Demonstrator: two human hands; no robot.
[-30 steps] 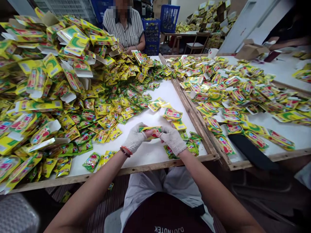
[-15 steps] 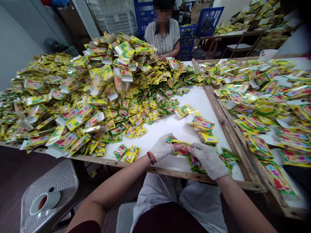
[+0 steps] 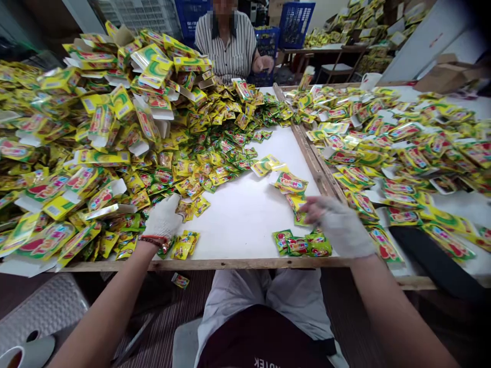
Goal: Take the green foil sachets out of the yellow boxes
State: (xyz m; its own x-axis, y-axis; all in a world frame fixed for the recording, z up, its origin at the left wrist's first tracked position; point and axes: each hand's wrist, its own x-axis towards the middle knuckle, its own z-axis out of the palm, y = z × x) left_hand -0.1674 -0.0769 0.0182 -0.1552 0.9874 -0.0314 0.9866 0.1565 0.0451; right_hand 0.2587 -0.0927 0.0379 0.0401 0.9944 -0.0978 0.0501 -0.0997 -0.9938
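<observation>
My left hand (image 3: pixel 163 220), in a white glove with bare fingertips, reaches into the edge of the sachet pile, its fingers partly hidden among small green and yellow candy sachets (image 3: pixel 195 207). Just below it lies a yellow sachet pair (image 3: pixel 184 245). My right hand (image 3: pixel 341 227), gloved the same way and blurred, hovers above the table's right side with fingers apart and nothing visible in them. Near its fingertips is a yellow packet (image 3: pixel 299 207), below a flat candy box (image 3: pixel 289 181). Several green sachets (image 3: pixel 297 247) lie at the front edge, left of that hand.
A tall heap of boxes and sachets (image 3: pixel 115 110) covers the left side. Past a wooden divider (image 3: pixel 307 148), filled boxes (image 3: pixel 406 148) spread to the right. Across the table sits a person in a striped shirt (image 3: pixel 226 48). A cup (image 3: pixel 28 352) rests on a stool at lower left.
The box held between both hands has left them. My left hand has gone left to the sachets, my right hand rightward. The view has turned right, and the co-worker's hand is raised.
</observation>
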